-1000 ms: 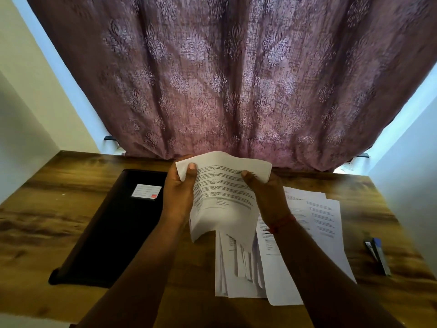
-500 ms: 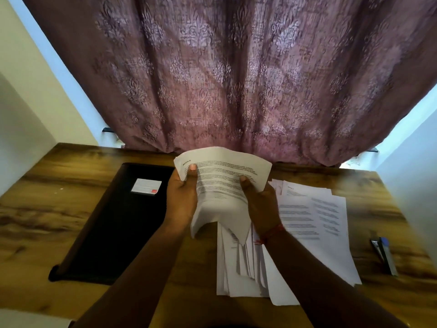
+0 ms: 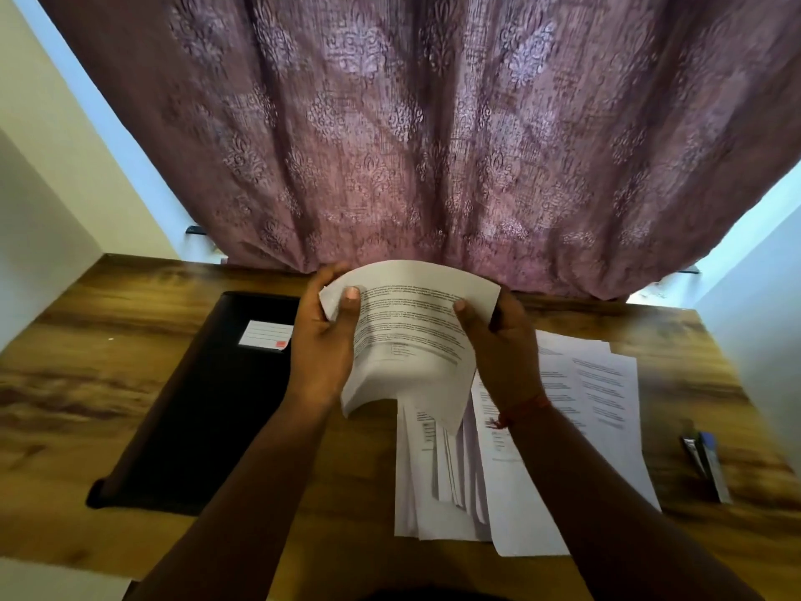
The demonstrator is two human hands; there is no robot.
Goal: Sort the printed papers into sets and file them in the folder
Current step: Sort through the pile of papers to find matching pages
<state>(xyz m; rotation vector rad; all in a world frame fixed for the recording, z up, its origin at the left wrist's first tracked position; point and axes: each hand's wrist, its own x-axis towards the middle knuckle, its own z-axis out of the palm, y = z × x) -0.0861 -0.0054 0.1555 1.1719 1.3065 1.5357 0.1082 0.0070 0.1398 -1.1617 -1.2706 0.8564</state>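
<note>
Both hands, the left hand [image 3: 323, 349] and the right hand [image 3: 503, 353], grip a bowed sheaf of printed papers [image 3: 411, 340] by its side edges, raised above the surface [image 3: 86, 383]. Loose sheets [image 3: 563, 427] lie beneath on the right; the black folder [image 3: 203, 409] lies closed on the left.

I'm at a home desk: wooden desktop [image 3: 86, 383] under my hands, patterned mauve curtain [image 3: 411, 145] hanging just beyond them, plain walls [image 3: 39, 236] either side.
</note>
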